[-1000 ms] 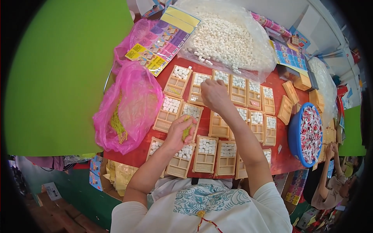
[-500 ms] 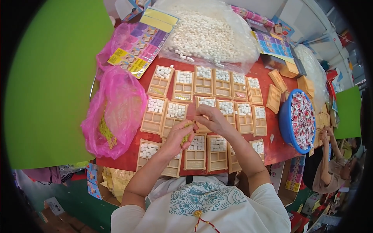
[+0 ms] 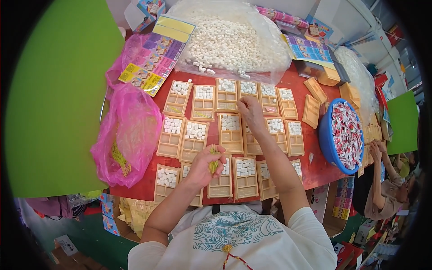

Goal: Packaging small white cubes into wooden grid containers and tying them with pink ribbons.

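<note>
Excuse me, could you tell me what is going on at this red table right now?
A person is working over rows of tan plastic compartment trays on the red table, most holding small white blocks. The left hand holds a bundle of thin yellow-green sticks above the near row. The right hand reaches to a middle-row tray, fingertips pinched. A pink plastic bag lies at the left, a blue bowl of red-and-white wrapped pieces at the right.

We wear a white short-sleeved shirt [image 3: 252, 243] with a teal swirling wave pattern [image 3: 234, 227] across the chest, and a thin red cord with a small gold bead [image 3: 228, 249]. Our forearms are bare.
</note>
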### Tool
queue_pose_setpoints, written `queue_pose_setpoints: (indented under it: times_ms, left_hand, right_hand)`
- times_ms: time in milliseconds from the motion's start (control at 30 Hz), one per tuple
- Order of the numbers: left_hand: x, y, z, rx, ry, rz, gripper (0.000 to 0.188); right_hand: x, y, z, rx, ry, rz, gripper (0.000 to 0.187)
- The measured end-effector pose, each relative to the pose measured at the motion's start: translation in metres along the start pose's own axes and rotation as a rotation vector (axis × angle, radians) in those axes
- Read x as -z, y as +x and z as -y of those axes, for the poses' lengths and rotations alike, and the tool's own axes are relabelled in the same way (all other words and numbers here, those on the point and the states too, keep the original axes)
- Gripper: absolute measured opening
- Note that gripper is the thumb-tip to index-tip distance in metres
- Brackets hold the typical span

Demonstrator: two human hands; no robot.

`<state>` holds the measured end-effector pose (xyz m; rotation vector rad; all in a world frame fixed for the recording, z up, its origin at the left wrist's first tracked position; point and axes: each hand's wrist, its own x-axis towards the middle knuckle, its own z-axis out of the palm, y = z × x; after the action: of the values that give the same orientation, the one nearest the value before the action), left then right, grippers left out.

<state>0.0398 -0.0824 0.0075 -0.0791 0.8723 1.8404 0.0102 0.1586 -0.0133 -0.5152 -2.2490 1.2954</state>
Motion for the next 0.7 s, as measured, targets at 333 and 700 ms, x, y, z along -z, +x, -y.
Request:
queue_pose_setpoints:
  times_ms: [333,700]
  left_hand:
    - [0.003,0.001,-0.001,-0.08,0.062,0.022,0.02]
    - [-0.019,0.018,0.01,-0.015,0.154,0.076,0.017]
  right_hand:
    - [-0.007,-0.002,0.005,0.457,-0.616,-0.074,0.018]
    - [0.037,-0.073,0.054,0.41,-0.18,0.535,0.017]
